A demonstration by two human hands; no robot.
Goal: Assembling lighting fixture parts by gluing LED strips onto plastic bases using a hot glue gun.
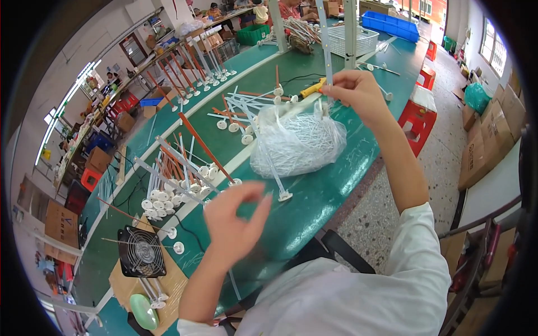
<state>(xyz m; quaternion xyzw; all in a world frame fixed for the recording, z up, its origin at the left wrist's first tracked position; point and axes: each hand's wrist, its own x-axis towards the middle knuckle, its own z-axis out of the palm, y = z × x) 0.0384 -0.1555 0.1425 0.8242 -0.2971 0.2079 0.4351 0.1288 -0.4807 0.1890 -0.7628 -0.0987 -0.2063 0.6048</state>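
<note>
My right hand [357,96] pinches the lower end of a narrow pale strip with a row of small dots [326,42], which rises past the top of the view. My left hand [232,221] is curled over the near table edge, thumb and forefinger tips close together. Motion blurs it, so whether it holds anything does not show. Between the hands lies a clear plastic bag [302,145] full of thin white pieces. A clear strip on a round white base [284,196] leans against the bag. A yellow-handled tool [312,88] lies behind the bag, near my right hand.
Several strips on round white bases [159,204] cluster at left on the green table [314,185]. A black fan [141,252] and a green oval object [144,312] stand lower left. A white basket [358,42], blue bin [390,26] and post [349,33] are behind. Red stools [417,120] stand right.
</note>
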